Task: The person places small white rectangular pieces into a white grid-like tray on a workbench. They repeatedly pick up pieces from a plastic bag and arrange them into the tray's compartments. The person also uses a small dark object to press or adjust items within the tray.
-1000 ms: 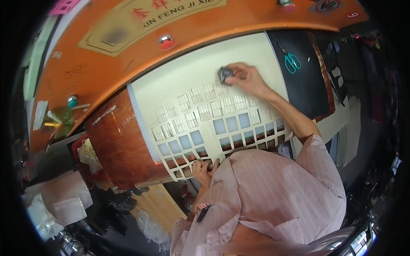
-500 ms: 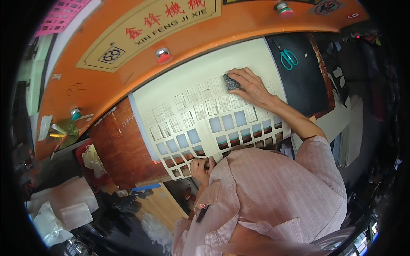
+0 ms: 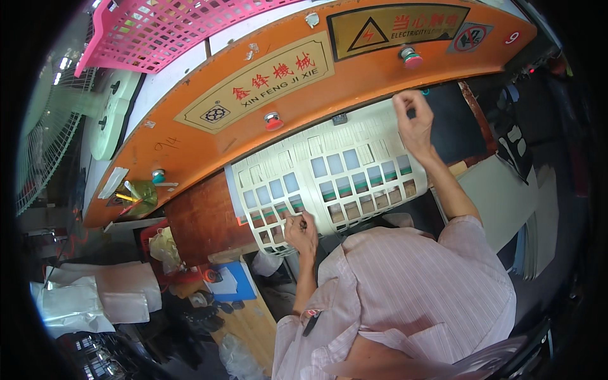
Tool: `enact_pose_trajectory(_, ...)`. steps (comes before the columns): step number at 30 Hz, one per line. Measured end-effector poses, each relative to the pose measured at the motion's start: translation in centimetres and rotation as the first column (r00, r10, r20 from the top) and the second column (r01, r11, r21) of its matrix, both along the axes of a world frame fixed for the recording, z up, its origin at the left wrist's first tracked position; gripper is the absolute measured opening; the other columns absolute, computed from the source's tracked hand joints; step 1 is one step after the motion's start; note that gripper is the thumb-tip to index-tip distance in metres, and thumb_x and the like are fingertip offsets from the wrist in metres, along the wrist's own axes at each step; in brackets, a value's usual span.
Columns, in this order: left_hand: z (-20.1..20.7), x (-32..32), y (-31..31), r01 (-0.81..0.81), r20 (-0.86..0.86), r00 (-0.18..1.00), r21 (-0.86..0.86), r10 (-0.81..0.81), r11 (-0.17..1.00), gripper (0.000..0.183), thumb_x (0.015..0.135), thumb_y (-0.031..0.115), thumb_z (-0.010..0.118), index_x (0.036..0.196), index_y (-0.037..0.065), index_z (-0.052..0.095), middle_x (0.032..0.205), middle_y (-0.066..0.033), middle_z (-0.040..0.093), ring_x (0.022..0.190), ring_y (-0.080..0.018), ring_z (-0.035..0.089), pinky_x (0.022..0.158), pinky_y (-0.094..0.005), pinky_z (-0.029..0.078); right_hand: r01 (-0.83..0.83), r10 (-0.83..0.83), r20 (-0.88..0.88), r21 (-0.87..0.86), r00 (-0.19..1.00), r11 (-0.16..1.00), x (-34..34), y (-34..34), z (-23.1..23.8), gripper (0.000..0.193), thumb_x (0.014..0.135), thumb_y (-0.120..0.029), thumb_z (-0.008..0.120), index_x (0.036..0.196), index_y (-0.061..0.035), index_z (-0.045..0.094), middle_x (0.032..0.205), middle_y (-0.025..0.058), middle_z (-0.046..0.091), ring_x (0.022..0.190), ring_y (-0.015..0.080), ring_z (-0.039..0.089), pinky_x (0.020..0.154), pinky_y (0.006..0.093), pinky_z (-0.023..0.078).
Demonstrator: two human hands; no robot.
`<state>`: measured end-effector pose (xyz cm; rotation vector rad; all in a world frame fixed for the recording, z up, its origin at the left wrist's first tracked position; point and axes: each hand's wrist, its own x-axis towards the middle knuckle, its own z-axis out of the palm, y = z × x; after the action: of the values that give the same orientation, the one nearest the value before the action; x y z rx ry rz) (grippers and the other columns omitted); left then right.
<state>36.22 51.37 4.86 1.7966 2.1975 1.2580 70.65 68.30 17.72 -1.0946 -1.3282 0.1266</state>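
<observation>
A cream sheet [image 3: 320, 218] with rows of rectangular windows and cut strips lies in front of the orange machine, its near part hanging over the edge. My left hand [image 3: 300, 235] is over the near-left windows, fingers curled together; what they hold, if anything, is hidden. At the sheet's far right corner my right hand [image 3: 416, 126] is raised with thumb and fingers bent into a pinch. Whether anything small is between them I cannot make out. A dark speckled block [image 3: 340, 118] rests by the sheet's far edge, apart from both hands.
The orange machine front [image 3: 354, 76] with red buttons runs along the far side. A pink basket [image 3: 158, 31] and a fan [image 3: 54, 126] stand at far left. A blue item [image 3: 233, 283] lies on a wooden surface at left. Stacked sheets [image 3: 497, 206] are at right.
My right hand has let go of the dark block and moved right. My left hand has shifted off the sheet's near edge onto its windows. The view has tilted toward the machine.
</observation>
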Motion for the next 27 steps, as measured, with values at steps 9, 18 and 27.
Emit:
enact_pose_trajectory(9, 0.0, -0.6, 1.4, 0.028, -0.002, 1.000, 0.029, -0.028, 0.999, 0.035, 0.093, 0.024, 0.069, 0.070, -0.001, 0.067, 0.066, -0.0125, 0.051, 0.059, -0.0310, 0.053, 0.062, -0.0456, 0.043, 0.029, -0.028, 0.045, -0.007, 0.999, 1.000, 4.2, -6.1, 2.8, 0.013, 0.099, -0.013, 0.070, 0.098, -0.0006, 0.069, 0.084, 0.0069, 0.064, 0.071, 0.0165, 0.062, 0.066, 0.0309, 0.050)
enact_pose_trajectory(18, 1.2, 0.6, 1.2, -0.026, -0.035, 0.999, 0.081, 0.029, 0.996, 0.035, 0.092, 0.024, 0.068, 0.067, 0.000, 0.069, 0.070, -0.0173, 0.056, 0.062, -0.0361, 0.058, 0.059, -0.0495, 0.041, 0.334, -0.287, 0.211, -0.245, 0.934, 0.910, 6.3, -14.8, -9.6, 0.021, 0.095, -0.020, 0.069, 0.107, -0.0021, 0.071, 0.093, 0.0113, 0.068, 0.091, 0.0318, 0.065, 0.083, 0.0440, 0.049)
enact_pose_trajectory(27, 2.0, -0.2, 0.9, 0.017, -0.030, 0.999, -0.035, -0.018, 0.999, 0.043, 0.095, 0.032, 0.066, 0.068, -0.001, 0.066, 0.070, -0.0182, 0.054, 0.063, -0.0391, 0.056, 0.067, -0.0517, 0.044, 0.335, -0.224, 0.320, -0.352, 0.921, 0.874, 4.8, -15.9, -14.3, 0.033, 0.105, -0.031, 0.056, 0.103, -0.0014, 0.070, 0.097, 0.0198, 0.071, 0.097, 0.0411, 0.063, 0.092, 0.0511, 0.044)
